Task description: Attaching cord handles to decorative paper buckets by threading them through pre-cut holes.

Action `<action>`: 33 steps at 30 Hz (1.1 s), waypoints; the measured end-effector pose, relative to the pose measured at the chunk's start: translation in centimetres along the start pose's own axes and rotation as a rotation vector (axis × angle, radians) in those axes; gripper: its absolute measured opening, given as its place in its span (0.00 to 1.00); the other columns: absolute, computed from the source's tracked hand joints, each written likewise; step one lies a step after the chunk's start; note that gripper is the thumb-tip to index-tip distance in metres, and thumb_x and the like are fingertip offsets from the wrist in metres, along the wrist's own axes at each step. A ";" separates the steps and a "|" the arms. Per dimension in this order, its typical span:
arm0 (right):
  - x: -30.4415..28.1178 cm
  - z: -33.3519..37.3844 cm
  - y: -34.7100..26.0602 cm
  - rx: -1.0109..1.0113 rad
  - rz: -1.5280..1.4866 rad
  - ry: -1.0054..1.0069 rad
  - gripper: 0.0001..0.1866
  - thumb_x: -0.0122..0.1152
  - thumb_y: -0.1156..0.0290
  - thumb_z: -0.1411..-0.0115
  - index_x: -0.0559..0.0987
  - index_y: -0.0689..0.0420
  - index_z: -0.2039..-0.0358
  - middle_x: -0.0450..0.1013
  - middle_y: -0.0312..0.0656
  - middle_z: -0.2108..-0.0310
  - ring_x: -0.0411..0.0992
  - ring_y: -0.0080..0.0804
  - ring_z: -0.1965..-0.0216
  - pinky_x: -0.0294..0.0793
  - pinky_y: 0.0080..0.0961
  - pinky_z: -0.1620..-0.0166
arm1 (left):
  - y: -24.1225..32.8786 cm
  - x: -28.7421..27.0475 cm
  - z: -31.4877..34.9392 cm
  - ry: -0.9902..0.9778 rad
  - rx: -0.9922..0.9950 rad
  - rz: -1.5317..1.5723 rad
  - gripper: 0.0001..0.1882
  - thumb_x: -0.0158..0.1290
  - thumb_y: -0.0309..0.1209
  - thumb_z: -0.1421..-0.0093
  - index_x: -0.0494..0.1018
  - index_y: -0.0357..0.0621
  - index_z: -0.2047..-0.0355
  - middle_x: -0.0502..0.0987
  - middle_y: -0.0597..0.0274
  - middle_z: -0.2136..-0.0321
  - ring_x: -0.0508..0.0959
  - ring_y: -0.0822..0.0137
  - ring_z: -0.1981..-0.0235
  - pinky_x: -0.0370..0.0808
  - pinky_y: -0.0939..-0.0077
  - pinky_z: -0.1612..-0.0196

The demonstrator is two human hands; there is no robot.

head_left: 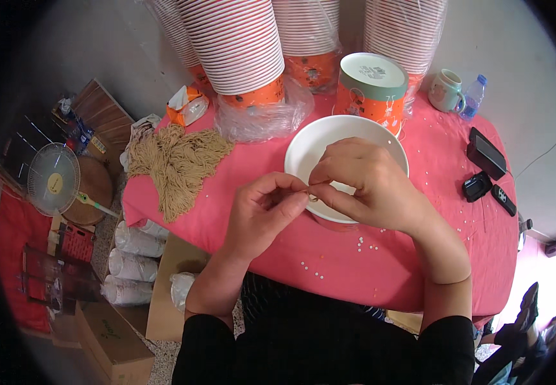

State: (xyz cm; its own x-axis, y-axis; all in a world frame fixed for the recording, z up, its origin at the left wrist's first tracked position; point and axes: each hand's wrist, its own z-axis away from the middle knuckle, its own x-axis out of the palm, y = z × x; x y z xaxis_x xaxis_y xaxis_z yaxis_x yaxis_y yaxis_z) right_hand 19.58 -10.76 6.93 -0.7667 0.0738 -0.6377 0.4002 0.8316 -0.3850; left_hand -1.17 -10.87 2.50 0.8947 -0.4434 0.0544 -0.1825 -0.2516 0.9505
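Observation:
My left hand [263,208] and my right hand [364,183] meet over the near left rim of a white-lined paper bucket [305,149]. Thumb and forefinger of each are pinched together on a thin tan cord [314,198], of which just a small curl shows below the fingertips. Whether the cord runs through the bucket's wall is hidden by my hands. At the left of the table lies a loose bundle of similar tan cords [178,163].
Tall stacks of nested paper buckets [233,45] and an upturned orange-and-green bucket [373,86] stand at the back. A mug [444,91], a water bottle [473,97] and a black case [486,153] are on the right. Small white discs [361,242] dot the pink tablecloth [393,276].

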 end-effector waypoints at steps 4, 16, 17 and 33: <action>0.2 0.1 0.1 0.015 -0.071 -0.002 0.05 0.65 0.73 0.49 0.78 0.60 0.73 0.75 0.44 0.75 0.74 0.44 0.71 0.72 0.38 0.65 | -0.5 -0.3 0.0 -0.006 0.025 -0.084 0.06 0.57 0.22 0.41 0.75 0.36 0.63 0.72 0.76 0.76 0.65 0.87 0.77 0.62 0.90 0.75; -0.5 0.3 -0.5 0.424 -0.388 -0.194 0.05 0.60 0.75 0.42 0.80 0.63 0.68 0.77 0.39 0.74 0.74 0.23 0.69 0.73 0.22 0.63 | -1.0 0.3 0.1 0.048 0.288 -0.234 0.05 0.56 0.19 0.44 0.73 0.39 0.68 0.73 0.72 0.71 0.66 0.86 0.76 0.61 0.90 0.75; -0.5 0.3 -0.5 0.437 -0.412 -0.203 0.05 0.60 0.75 0.42 0.80 0.64 0.67 0.77 0.38 0.74 0.74 0.22 0.69 0.72 0.22 0.63 | -1.0 0.3 0.0 0.047 0.289 -0.234 0.05 0.56 0.19 0.44 0.73 0.39 0.68 0.73 0.72 0.71 0.66 0.86 0.76 0.61 0.90 0.75; 0.0 0.5 -0.2 0.419 -0.384 -0.128 0.08 0.62 0.72 0.43 0.79 0.64 0.73 0.72 0.40 0.83 0.68 0.24 0.82 0.67 0.26 0.76 | -0.3 0.6 0.1 0.077 0.316 -0.248 0.06 0.56 0.18 0.43 0.73 0.39 0.66 0.73 0.70 0.71 0.69 0.84 0.76 0.65 0.88 0.74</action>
State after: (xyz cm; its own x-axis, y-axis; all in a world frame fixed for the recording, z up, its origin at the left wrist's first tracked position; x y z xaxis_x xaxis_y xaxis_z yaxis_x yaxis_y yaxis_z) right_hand 19.77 -11.17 6.69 -0.8398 -0.2791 -0.4656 0.2895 0.4952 -0.8191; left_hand -0.56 -11.14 2.18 0.9529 -0.2738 -0.1304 -0.0633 -0.6001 0.7974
